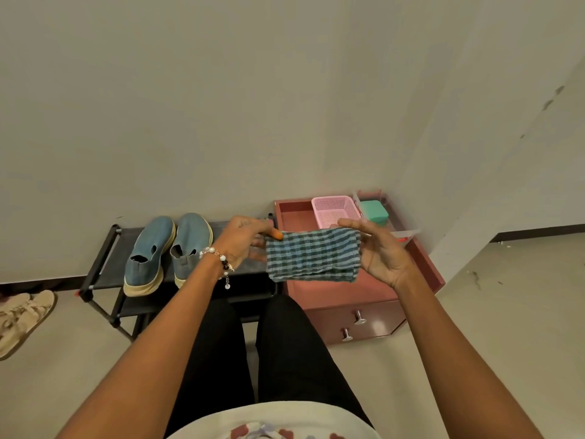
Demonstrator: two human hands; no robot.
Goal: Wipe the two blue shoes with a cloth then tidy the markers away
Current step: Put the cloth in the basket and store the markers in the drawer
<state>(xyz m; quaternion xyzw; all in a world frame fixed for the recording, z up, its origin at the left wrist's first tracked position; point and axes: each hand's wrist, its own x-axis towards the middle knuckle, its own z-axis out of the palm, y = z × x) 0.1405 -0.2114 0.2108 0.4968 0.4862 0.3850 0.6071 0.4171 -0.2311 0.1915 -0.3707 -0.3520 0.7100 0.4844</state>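
Two blue slip-on shoes with cream soles stand side by side on a low black rack (104, 258): the left shoe (148, 251) and the right shoe (190, 245). I hold a folded blue-green checked cloth (313, 256) up in front of me, above the gap between rack and cabinet. My left hand (243, 240) pinches its left edge. My right hand (380, 248) pinches its upper right corner. A clear holder with something red inside (403, 237) shows behind my right hand. No markers can be made out clearly.
A pink-red drawer cabinet (364, 315) stands right of the rack, with a pink mesh basket (334, 209) and a green box (375, 212) on top. Beige sandals (22, 315) lie on the floor at far left. A wall runs close behind.
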